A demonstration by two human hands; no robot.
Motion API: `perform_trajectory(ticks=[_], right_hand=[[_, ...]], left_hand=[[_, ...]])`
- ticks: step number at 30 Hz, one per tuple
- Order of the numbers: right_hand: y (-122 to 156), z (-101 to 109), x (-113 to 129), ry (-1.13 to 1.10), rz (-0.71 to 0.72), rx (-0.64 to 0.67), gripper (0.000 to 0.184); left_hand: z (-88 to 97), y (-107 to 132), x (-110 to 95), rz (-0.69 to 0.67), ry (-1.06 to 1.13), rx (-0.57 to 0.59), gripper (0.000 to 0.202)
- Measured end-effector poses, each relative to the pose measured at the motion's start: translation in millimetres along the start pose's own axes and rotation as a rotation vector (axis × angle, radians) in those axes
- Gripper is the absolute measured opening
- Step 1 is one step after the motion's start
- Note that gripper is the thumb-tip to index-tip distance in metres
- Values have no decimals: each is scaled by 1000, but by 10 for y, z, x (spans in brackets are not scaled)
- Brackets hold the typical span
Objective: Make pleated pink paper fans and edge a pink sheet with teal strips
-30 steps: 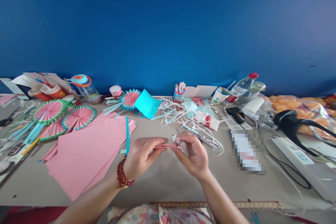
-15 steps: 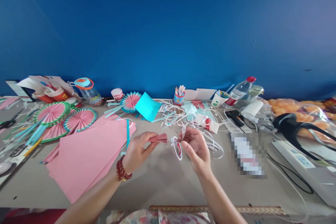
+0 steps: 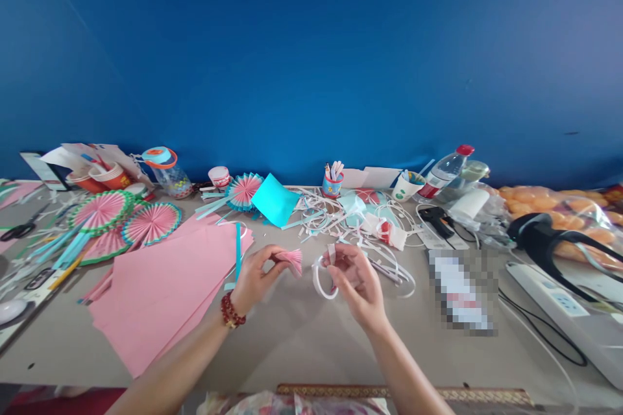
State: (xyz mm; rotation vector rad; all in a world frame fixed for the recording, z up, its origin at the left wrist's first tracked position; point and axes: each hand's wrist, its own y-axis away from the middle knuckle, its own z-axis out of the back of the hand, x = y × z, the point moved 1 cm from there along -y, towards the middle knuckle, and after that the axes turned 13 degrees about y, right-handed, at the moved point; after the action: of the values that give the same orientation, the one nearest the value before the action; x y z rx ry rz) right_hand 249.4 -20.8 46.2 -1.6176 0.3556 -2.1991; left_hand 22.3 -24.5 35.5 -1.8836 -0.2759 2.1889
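Note:
My left hand pinches a small pleated pink paper fan by one end, its folds spreading toward the right. My right hand is closed on a roll of white tape, with a short end of tape sticking up from the fingers. Both hands hover just above the grey table, a few centimetres apart. A red bead bracelet circles my left wrist.
Pink paper sheets lie to the left, beyond them finished pink and green rosettes. A turquoise sheet, white paper strips, cups, a water bottle, a power strip and black cables crowd the back and right.
My hands have come apart: the pleated pink paper stayed with the left hand and opened a little, and the right hand drew the tape roll away.

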Motion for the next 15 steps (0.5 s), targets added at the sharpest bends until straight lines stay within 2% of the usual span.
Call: perform_trajectory(ticks=[4, 6, 8, 10, 12, 15], right_hand=[[-18, -36, -18, 160, 78, 78, 39], [-32, -75, 1, 262, 99, 141, 53], [-39, -134, 24, 303, 97, 182, 57], [-39, -201, 36, 228, 56, 181, 47], [-35, -260, 32, 50, -32, 170, 37], [-40, -303, 32, -286, -202, 206, 38]], left_hand=[[-23, 33, -106, 17, 74, 16, 18], [-41, 59, -151, 54, 129, 14, 20], [-68, 83, -199, 98, 179, 20, 22], [-94, 100, -250, 144, 222, 28, 24], [-104, 101, -295, 184, 265, 39, 22], [-76, 64, -341, 201, 322, 79, 31]])
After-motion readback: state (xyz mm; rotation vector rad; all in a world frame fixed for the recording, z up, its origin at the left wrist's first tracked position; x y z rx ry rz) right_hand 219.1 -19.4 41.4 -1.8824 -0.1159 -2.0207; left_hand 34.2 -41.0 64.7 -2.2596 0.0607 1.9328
